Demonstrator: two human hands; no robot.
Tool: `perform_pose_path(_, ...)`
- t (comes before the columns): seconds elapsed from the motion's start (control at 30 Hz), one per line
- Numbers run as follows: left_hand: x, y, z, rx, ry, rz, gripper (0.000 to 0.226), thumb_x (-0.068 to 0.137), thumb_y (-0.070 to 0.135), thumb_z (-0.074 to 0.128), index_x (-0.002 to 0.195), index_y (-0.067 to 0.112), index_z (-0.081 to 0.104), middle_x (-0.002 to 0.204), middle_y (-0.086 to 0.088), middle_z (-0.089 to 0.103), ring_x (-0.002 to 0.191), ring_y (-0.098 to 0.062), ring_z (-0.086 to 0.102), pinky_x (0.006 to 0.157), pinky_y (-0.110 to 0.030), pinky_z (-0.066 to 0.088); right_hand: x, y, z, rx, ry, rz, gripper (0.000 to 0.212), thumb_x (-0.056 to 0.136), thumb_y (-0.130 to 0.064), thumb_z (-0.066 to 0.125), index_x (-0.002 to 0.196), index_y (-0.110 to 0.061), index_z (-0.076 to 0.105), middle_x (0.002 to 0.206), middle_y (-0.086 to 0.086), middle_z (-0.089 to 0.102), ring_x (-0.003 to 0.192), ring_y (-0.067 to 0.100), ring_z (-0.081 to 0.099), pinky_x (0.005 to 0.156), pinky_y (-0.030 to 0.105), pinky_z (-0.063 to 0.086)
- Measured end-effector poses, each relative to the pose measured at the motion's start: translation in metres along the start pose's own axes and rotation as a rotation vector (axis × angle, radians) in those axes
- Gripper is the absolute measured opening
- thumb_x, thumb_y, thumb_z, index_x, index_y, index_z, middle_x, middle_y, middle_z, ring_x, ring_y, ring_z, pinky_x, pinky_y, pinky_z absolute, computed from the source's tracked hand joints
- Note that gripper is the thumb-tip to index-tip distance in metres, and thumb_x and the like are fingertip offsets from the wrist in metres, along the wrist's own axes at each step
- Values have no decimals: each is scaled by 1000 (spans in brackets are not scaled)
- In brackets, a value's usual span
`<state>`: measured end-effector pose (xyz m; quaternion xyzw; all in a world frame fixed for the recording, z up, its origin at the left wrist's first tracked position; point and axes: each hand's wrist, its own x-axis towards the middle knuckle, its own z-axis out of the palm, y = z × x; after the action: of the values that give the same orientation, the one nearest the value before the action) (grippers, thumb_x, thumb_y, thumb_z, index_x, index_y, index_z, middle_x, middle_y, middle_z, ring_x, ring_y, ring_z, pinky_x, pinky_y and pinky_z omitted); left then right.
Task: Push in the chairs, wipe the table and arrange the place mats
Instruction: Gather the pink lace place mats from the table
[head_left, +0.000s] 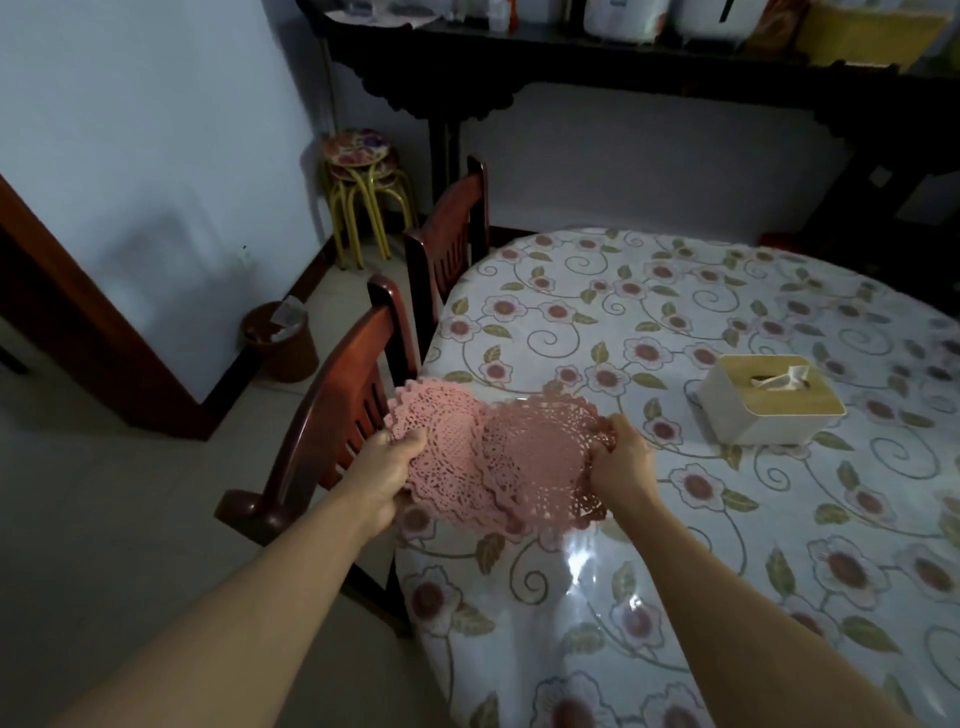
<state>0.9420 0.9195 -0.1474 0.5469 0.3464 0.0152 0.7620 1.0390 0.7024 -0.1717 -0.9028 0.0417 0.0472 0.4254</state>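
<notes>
Both hands (498, 467) grip pink place mats (493, 457) above table (675, 322).

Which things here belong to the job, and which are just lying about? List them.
Job: pink place mats, gripped by left hand and right hand; table; two wooden chairs.

Lying about: tissue box, stacked stools, waste bin.

Both forearms are bare from the frame's lower edge up to the fingers (410, 441), with no sleeve in view. The left hand (382, 475) and right hand (621, 462) carry no glove, ring, watch or band.
</notes>
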Motion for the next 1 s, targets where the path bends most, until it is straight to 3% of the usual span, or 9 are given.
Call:
perform_pose_path(0.17, 16, -2, -15, 171, 153, 46, 27, 90, 4, 55, 117, 7, 56, 118, -15, 63, 103, -29, 60, 94, -46, 48, 33, 22, 18, 170, -84, 157, 38, 85, 7, 35, 104, -21, 53, 79, 12, 61, 62, 32, 61, 52, 50, 57)
perform_pose_path(0.37, 26, -4, -26, 292, 213, 88, 38, 89, 1, 54, 127, 7, 51, 118, -9, 61, 106, -24, 58, 90, -34, 46, 54, 35, 56, 219, -51, 238, 43, 81, 10, 34, 109, -16, 54, 80, 8, 61, 70, 30, 59, 63, 45, 54)
perform_pose_path(0.5, 29, -4, -25, 299, 177, 96, 35, 90, 0, 54, 124, 9, 53, 112, -5, 61, 101, -19, 58, 87, -32, 45, 48, 43, 60, 87, -97, 308, 58, 78, 13, 46, 131, -11, 40, 113, 18, 57, 100, 37, 55, 69, 35, 49)
perform_pose_path(0.57, 31, -5, -22, 300, 163, 90, 35, 89, 1, 55, 123, 9, 53, 113, -6, 62, 101, -20, 58, 88, -33, 45, 42, 45, 59, -25, -138, 297, 74, 80, 10, 46, 145, -11, 19, 142, 22, 36, 124, 39, 39, 92, 43, 45)
perform_pose_path(0.63, 31, -5, -17, 296, 153, 73, 35, 88, 1, 57, 122, 7, 53, 117, -10, 62, 105, -24, 59, 93, -37, 46, 35, 40, 56, -130, -163, 197, 77, 85, 1, 50, 149, -11, 9, 153, 18, 17, 138, 39, 17, 109, 51, 26)
perform_pose_path(0.7, 29, -3, -11, 299, 123, 61, 37, 87, -1, 58, 123, 5, 52, 119, -13, 62, 108, -27, 59, 97, -42, 46, 24, 24, 52, -21, -281, 108, 62, 91, -19, 54, 145, -10, 24, 148, 17, 30, 137, 37, 27, 108, 51, 29)
perform_pose_path(0.8, 24, 3, -1, 305, 56, 65, 42, 85, -1, 60, 125, 5, 51, 119, -13, 62, 108, -26, 59, 98, -43, 46, 3, -10, 46, 335, -609, 144, 40, 94, -41, 48, 120, -12, 54, 123, 17, 57, 112, 33, 57, 95, 47, 49)
perform_pose_path(0.83, 22, 7, 0, 289, 39, 68, 42, 85, -2, 61, 125, 5, 51, 119, -13, 63, 107, -26, 60, 96, -42, 47, -2, -20, 45, 365, -640, 145, 38, 91, -42, 53, 115, -14, 58, 116, 15, 61, 104, 30, 60, 91, 46, 52)
perform_pose_path(1.0, 14, 23, -6, 260, -22, 67, 50, 82, -1, 64, 128, 3, 47, 123, -14, 60, 112, -28, 57, 100, -47, 44, -10, -44, 39, 157, -314, 59, 47, 71, -19, 80, 112, -13, 59, 102, 4, 66, 97, 23, 64, 86, 42, 55)
